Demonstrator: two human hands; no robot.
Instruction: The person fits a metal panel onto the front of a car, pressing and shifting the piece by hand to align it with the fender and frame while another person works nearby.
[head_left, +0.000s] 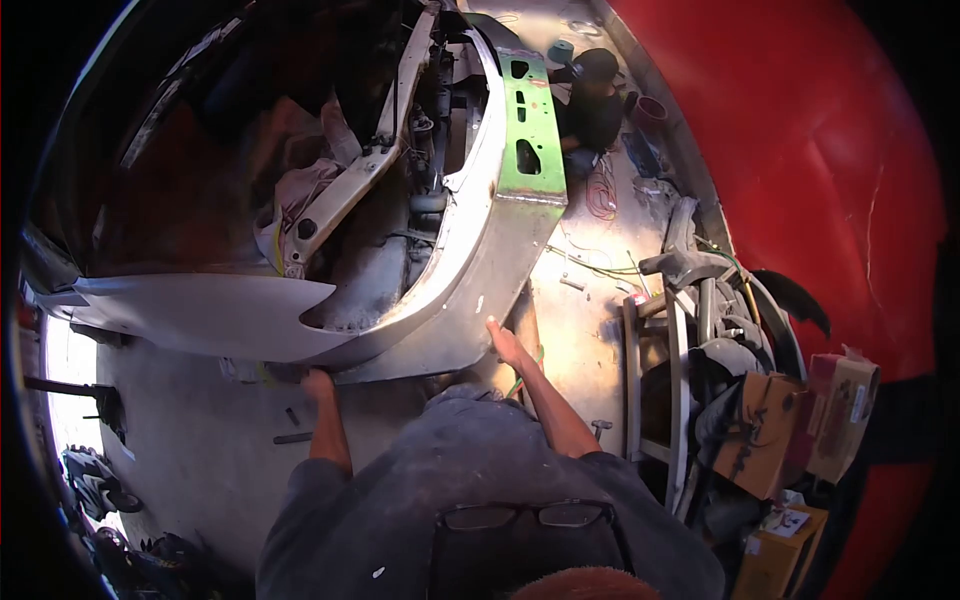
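Observation:
A bare grey metal panel [460, 300] curves round the front corner of a stripped car body, beside a white fender [210, 318]. My left hand [318, 382] is closed at the panel's lower left edge, its fingertips partly hidden. Farther right, my right hand [503, 342] grips the panel's near edge, with the thumb on the outer face and the other fingers out of sight behind it. Beyond them, a green section [533, 125] with cut-out holes adjoins the grey metal.
Past the green section a co-worker [592, 105] crouches on the floor. Cardboard boxes [757, 435] and piled parts stand at the right, near a metal frame [680, 400] and a large red panel [800, 150]. Green hoses [600, 268] and a hammer [600, 427] lie on the floor.

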